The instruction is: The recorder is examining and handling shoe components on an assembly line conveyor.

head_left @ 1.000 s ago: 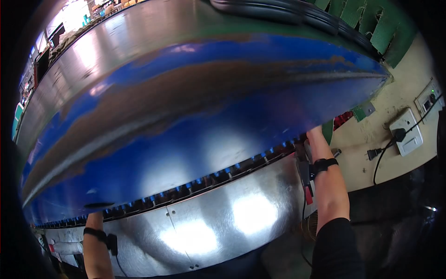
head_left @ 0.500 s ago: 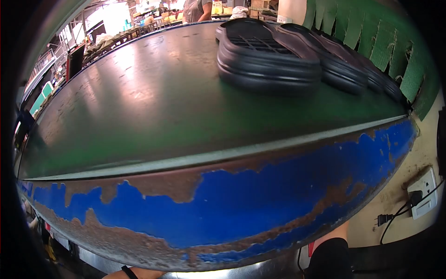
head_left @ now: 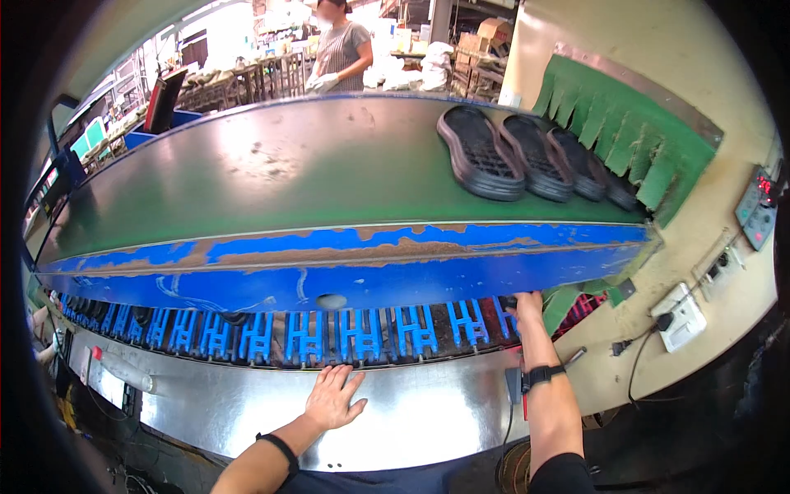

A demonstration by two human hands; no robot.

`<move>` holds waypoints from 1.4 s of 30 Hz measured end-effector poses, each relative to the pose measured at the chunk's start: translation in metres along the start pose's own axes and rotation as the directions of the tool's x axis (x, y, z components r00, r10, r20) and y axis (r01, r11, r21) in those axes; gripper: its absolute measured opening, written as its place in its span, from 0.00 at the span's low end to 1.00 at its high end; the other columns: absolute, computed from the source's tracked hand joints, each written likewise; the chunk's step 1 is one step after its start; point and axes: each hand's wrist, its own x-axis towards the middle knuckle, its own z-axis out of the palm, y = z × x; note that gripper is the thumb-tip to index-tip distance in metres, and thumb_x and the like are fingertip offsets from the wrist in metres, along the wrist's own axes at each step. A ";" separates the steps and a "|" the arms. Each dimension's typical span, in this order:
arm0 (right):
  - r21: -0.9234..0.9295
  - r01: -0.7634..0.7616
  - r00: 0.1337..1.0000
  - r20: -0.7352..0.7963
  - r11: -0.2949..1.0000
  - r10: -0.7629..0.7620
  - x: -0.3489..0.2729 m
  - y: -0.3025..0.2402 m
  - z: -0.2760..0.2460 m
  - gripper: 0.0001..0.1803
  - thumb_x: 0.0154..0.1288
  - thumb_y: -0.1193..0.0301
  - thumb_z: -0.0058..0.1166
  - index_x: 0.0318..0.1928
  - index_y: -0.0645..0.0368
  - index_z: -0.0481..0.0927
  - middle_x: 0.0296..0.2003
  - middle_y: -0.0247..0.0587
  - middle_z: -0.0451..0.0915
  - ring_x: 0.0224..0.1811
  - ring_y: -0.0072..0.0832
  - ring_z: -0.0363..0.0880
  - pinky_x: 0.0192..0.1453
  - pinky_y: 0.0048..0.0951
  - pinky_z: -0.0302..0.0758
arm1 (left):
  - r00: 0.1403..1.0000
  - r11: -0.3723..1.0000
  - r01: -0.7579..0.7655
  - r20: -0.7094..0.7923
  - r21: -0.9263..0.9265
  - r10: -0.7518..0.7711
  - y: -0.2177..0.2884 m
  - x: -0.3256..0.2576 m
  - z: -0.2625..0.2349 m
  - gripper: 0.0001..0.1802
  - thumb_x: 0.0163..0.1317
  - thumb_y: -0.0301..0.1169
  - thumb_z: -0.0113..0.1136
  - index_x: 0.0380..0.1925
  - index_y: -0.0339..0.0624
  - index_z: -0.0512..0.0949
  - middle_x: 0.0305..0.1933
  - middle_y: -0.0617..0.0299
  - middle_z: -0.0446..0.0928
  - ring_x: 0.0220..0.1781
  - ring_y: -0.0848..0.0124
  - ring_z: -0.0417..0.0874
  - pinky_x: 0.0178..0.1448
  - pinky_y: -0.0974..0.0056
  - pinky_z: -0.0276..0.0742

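Note:
My left hand (head_left: 333,397) lies flat and open on the shiny metal ledge (head_left: 411,420), fingers spread and pointing at the row of blue slotted holders (head_left: 362,333). Beneath the blue rail my right hand (head_left: 527,308) reaches in at the right end of that row. Its fingers are curled at a small dark thing, which I cannot make out because the hand and rail partly cover it. Above, several black shoe soles (head_left: 482,156) lie side by side on the green conveyor belt (head_left: 329,185), near its right end.
A chipped blue rail (head_left: 346,280) runs between belt and holders. Green strip curtains (head_left: 634,132) hang at the right opening. The cream panel carries a socket (head_left: 681,317) with cables and a control box (head_left: 755,206). A co-worker (head_left: 341,53) stands beyond the belt.
The view has drawn back and up from the belt. Both my hands, mostly hidden before, now show at the ledge and the blue holders. The soles look farther off.

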 end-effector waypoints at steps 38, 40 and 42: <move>-0.211 0.820 0.570 0.385 0.532 -0.726 -0.275 0.112 -0.054 0.34 0.49 0.70 0.71 0.58 0.61 0.75 0.55 0.52 0.78 0.56 0.49 0.79 0.60 0.41 0.78 | 0.552 0.701 -0.673 -0.468 0.238 0.690 0.302 0.356 -0.228 0.12 0.53 0.33 0.69 0.33 0.40 0.79 0.35 0.54 0.78 0.43 0.53 0.77 0.48 0.53 0.69; -0.245 0.805 0.592 0.388 0.540 -0.706 -0.279 0.115 -0.056 0.34 0.49 0.69 0.71 0.58 0.62 0.75 0.55 0.52 0.78 0.57 0.49 0.78 0.61 0.41 0.78 | 0.440 0.617 -0.716 -0.474 0.327 0.763 0.297 0.311 -0.230 0.13 0.51 0.32 0.69 0.32 0.41 0.76 0.33 0.55 0.74 0.40 0.54 0.75 0.46 0.53 0.68; -0.234 0.815 0.579 0.379 0.531 -0.722 -0.282 0.118 -0.054 0.34 0.50 0.68 0.71 0.59 0.60 0.74 0.56 0.51 0.78 0.58 0.48 0.78 0.61 0.41 0.77 | 0.424 0.551 -0.741 -0.367 0.384 0.828 0.295 0.264 -0.239 0.13 0.47 0.30 0.67 0.31 0.42 0.73 0.32 0.57 0.71 0.39 0.56 0.73 0.45 0.55 0.68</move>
